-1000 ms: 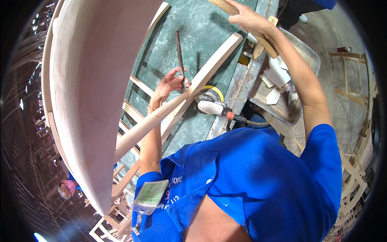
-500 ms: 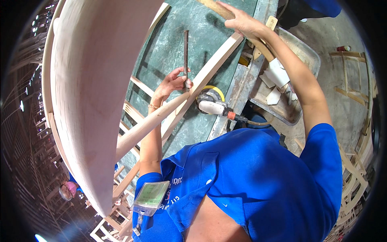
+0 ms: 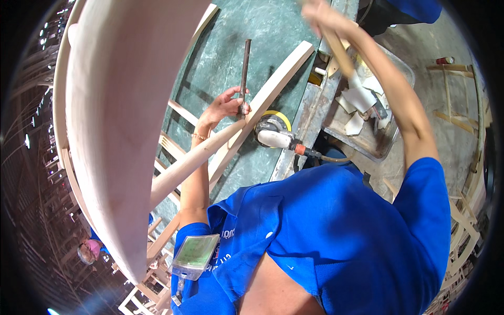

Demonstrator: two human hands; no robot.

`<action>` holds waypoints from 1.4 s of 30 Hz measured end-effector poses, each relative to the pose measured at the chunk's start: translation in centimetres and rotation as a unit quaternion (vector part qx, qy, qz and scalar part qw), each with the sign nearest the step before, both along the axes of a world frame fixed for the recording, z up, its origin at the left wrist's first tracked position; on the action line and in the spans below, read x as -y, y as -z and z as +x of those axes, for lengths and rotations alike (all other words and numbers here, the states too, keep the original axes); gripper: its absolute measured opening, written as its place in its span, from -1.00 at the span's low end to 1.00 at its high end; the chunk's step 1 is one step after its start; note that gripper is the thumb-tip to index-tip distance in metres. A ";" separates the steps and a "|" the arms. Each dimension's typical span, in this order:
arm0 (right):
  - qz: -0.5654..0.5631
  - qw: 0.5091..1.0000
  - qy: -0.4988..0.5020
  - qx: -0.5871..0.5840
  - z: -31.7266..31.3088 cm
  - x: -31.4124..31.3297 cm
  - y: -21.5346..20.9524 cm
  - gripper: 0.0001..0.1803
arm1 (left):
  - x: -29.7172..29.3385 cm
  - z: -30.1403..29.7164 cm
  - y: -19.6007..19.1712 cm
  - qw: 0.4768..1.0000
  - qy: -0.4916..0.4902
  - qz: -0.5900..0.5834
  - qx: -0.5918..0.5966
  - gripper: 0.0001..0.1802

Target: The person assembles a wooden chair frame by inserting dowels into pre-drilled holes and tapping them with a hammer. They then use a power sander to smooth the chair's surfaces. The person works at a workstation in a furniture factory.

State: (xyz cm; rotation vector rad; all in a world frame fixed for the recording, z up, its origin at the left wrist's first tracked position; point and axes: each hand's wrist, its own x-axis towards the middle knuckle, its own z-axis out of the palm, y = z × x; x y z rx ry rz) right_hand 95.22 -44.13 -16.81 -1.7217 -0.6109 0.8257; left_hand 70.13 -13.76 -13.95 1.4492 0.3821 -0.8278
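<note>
While the left hand (image 3: 220, 108) pinches a slim, dark metal rod (image 3: 245, 65) beside a pale, squared wooden bar (image 3: 286, 71), the right hand (image 3: 332, 20), well apart, grips a blurred brown wooden stick (image 3: 338, 53) above the green worktable's (image 3: 262, 31) right edge.

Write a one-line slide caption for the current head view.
Left hand holds a dark rod beside a pale wooden bar; right hand holds a blurred brown stick.

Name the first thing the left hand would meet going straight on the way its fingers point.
Probably the pale wooden bar, just to the right of the left hand and the dark rod it holds; their relative heights are unclear from this view.
</note>
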 end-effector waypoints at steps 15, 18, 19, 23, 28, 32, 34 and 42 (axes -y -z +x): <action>0.009 0.983 -0.124 -0.137 -6.5 0.4 -2.2 0.02 | 0.4 -0.5 -0.1 1.000 0.014 -0.006 0.000 -0.67; 0.027 0.997 0.046 -0.047 -4.3 2.7 -2.7 0.02 | 0.1 -0.1 -0.1 0.999 0.023 -0.037 0.012 -0.65; 0.005 0.996 0.091 -0.004 -3.4 3.4 -2.0 -0.01 | -0.1 -0.3 0.0 0.999 0.025 -0.034 0.007 -0.65; 0.074 0.980 0.177 -0.055 -4.1 6.3 -1.4 -0.06 | -1.3 -0.4 0.3 0.994 -0.055 -0.088 0.029 -0.61; 0.013 0.944 0.328 0.013 -11.4 10.3 1.4 -0.07 | -3.1 -0.7 -0.9 0.964 -0.212 -0.117 0.106 -0.68; -0.120 0.887 0.408 0.179 -16.3 15.0 7.0 -0.04 | -3.4 -0.9 -0.9 0.989 -0.080 0.108 0.053 -0.69; -0.217 0.883 0.406 0.088 -19.0 16.8 6.7 -0.04 | -3.3 -2.2 0.3 0.986 -0.007 0.163 0.014 -0.54; -0.361 0.860 0.322 0.164 -23.3 19.9 11.7 -0.14 | -0.3 -0.1 -0.3 0.969 0.150 0.195 -0.032 -0.45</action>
